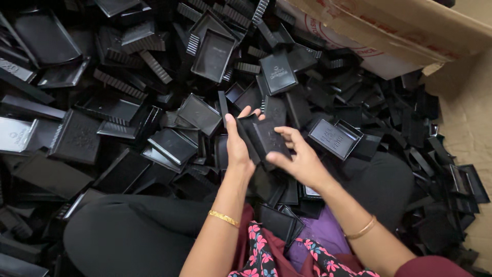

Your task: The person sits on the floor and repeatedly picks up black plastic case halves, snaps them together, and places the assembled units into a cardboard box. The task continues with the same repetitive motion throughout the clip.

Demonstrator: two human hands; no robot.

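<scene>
A: Starting at the left, what lies there?

B: A heap of black plastic trays (77, 136), flat rectangular pieces with raised rims, some with ribbed edges, tumbled at every angle across the floor. Nearer the person, a black-clad knee (133, 231) rises in front of the heap.

A: And the left hand?

B: The left hand (237, 146) is upright, palm turned to the right, fingers pointing up and away from the body. It is closed around a small stack of black trays (261, 137), thumb on the near side, fingertips showing past the far top edge. A gold bangle (223, 218) sits on that wrist.

A: Which way does the stack run?

B: Its long axis tilts from upper left to lower right, the upper end by the left fingertips, the lower end toward the right hand. The flat faces are turned partly to the camera.

A: How does the right hand meet it?

B: The right hand (300, 159) comes in from the right, thumb pressed to the stack's lower right corner, fingers curled loosely above its right edge. So the stack sits between the two hands, just above the lap.

A: Further right?

B: One open tray (333, 137) lying just beside the right hand, more black pieces, then a cardboard box (389, 31) at the top right.
</scene>
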